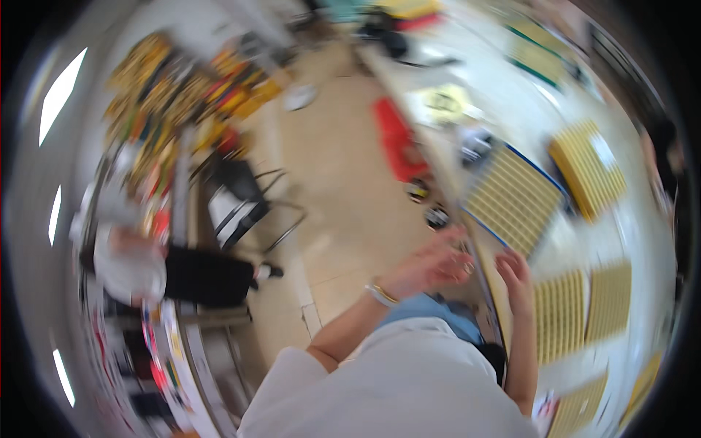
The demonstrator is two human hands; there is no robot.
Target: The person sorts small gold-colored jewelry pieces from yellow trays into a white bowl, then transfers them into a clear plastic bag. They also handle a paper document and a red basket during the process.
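My left hand (438, 264), with a bracelet at the wrist, hovers by the table's edge. Its fingers are loosely bent and apart, blurred by motion; a small glint shows at the fingers, too smeared to make out. Across from it, my right hand (515, 274) is raised over the table edge with thumb and fingers apart, holding nothing I can see. Just beyond it lies a blue-rimmed tray (515, 197) with a beige grid of small compartments. My right fingertips are close to its near corner; whether they touch, I cannot tell.
The white table (606, 241) carries a stack of yellow gridded trays (588, 169) and a beige gridded panel (560, 317). A red bin (398, 139) stands beside the table. Behind to the left are a black chair (237, 201) and a person (135, 264) in a white top.
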